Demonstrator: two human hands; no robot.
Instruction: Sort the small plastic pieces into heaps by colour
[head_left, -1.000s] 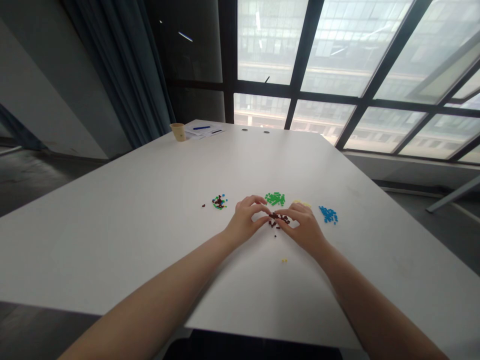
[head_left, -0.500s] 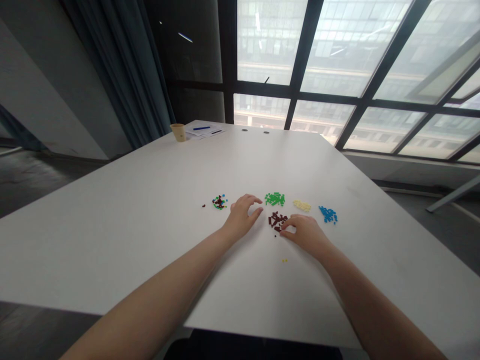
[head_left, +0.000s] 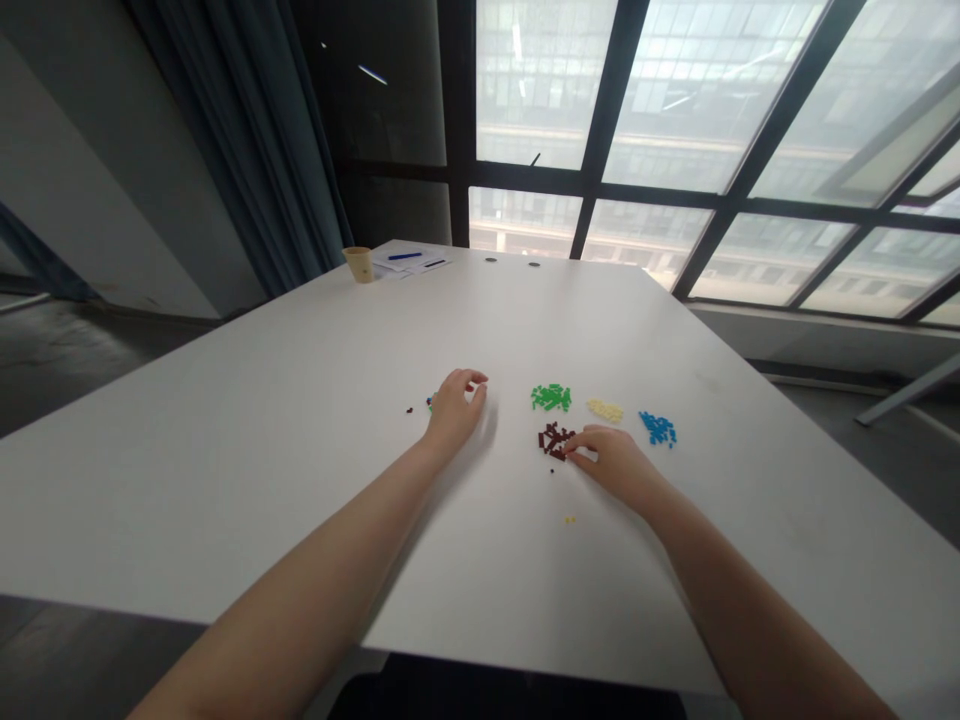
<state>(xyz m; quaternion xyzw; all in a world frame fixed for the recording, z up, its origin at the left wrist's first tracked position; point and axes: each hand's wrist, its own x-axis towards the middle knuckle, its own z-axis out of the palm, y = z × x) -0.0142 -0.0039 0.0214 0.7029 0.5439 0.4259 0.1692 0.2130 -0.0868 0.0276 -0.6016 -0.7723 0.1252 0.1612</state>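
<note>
Small coloured beads lie in sorted heaps on the white table [head_left: 247, 440]. My left hand [head_left: 455, 405] covers most of a mixed heap [head_left: 430, 402] at the left, with its fingers curled into a pinch; what they hold is hidden. My right hand [head_left: 616, 460] rests on the table with its fingertips drawn together at the right edge of the dark red heap [head_left: 553, 439]. Behind that heap lie a green heap [head_left: 551, 397], a pale yellow heap [head_left: 604, 410] and a blue heap [head_left: 658, 428].
A single dark bead [head_left: 409, 410] lies left of the mixed heap. A couple of yellow beads [head_left: 570, 520] sit nearer to me. At the far corner stand a paper cup [head_left: 358, 264] and papers with a blue pen [head_left: 409, 258]. Large windows rise behind the table.
My left hand has left the dark red heap and moved left onto the mixed heap. My right hand has drawn back slightly, staying at the dark red heap's edge.
</note>
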